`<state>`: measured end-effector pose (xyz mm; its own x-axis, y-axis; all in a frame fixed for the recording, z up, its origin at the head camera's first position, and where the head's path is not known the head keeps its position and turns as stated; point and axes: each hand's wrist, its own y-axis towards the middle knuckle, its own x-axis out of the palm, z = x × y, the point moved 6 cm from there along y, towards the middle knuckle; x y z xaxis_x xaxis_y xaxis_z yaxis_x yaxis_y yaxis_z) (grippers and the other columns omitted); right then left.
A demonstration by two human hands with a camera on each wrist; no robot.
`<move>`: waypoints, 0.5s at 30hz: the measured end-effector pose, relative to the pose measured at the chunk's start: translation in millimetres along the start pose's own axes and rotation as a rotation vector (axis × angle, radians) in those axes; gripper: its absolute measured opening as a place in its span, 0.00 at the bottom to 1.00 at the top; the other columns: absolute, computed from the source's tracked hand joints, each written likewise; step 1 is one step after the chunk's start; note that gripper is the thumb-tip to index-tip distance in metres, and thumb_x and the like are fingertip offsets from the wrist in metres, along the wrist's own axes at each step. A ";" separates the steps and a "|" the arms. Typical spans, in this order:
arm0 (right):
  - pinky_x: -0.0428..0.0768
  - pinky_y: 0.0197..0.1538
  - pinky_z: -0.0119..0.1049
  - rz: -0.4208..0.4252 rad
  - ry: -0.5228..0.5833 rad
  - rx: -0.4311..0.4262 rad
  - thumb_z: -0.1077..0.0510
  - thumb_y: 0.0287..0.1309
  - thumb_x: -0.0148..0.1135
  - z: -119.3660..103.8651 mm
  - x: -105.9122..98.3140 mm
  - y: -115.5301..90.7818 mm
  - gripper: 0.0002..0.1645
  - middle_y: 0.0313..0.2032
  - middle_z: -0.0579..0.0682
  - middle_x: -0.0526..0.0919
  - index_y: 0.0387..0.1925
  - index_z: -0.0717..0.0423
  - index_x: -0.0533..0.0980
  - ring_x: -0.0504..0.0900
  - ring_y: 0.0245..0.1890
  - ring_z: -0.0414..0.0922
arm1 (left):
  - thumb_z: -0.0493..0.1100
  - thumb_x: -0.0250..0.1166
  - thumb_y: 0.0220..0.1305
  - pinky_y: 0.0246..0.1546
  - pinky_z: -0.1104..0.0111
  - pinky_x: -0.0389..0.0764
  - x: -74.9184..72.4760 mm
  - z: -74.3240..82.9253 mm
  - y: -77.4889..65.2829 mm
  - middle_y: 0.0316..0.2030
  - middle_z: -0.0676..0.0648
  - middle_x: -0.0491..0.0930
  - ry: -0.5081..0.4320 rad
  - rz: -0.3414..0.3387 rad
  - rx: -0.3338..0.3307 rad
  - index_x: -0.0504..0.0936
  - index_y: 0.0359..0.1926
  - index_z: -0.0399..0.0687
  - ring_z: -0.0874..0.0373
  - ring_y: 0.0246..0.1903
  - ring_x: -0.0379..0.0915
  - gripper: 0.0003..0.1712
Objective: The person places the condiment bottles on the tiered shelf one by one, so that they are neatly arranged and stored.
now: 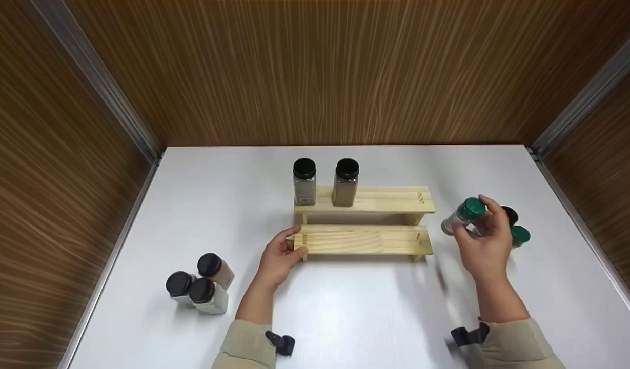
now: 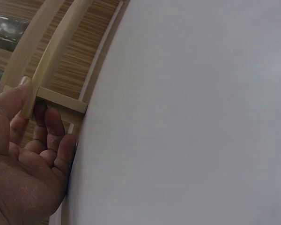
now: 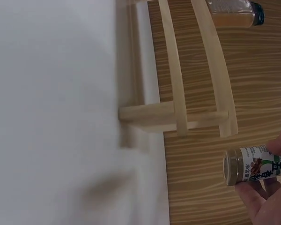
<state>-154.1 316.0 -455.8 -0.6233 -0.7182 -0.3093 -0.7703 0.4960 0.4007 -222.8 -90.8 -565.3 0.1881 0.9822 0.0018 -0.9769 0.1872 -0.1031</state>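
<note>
A two-tier wooden rack stands mid-table. My left hand grips the left end of its lower shelf, thumb on top and fingers curled beneath, as the left wrist view shows. To the right of the rack, my right hand holds a green-capped spice jar, tilted, between thumb and fingers. In the right wrist view the labelled spice jar shows its base turned toward the rack. Two black-capped spice jars, one greyish and one brown, stand on the upper shelf's left half.
Beyond my right hand stand a black-capped jar and another green-capped jar, both partly hidden. Three black-capped jars cluster at the table's left. Wood-grain panels enclose the white table at the back and sides.
</note>
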 end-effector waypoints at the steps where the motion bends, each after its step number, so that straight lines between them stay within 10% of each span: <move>1: 0.79 0.54 0.31 -0.003 0.012 -0.012 0.76 0.59 0.68 -2.4 1.8 1.2 0.40 0.44 0.31 0.79 0.72 0.54 0.71 0.81 0.48 0.34 | 0.27 0.69 0.67 0.36 0.73 0.78 0.1 -0.1 0.1 0.38 0.41 0.82 0.006 0.002 0.001 0.72 0.72 0.34 0.59 0.34 0.74 0.34; 15: 0.81 0.50 0.23 -0.020 0.025 -0.056 0.74 0.61 0.70 -25.6 16.7 15.4 0.41 0.46 0.29 0.81 0.74 0.50 0.73 0.82 0.48 0.35 | 0.27 0.69 0.67 0.34 0.73 0.77 4.1 0.5 1.8 0.36 0.42 0.83 0.045 0.014 0.012 0.73 0.72 0.34 0.59 0.33 0.74 0.33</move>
<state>-173.0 299.1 -432.8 -0.6040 -0.7399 -0.2962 -0.7734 0.4543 0.4422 -223.9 -86.5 -564.9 0.1787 0.9829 -0.0446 -0.9805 0.1741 -0.0912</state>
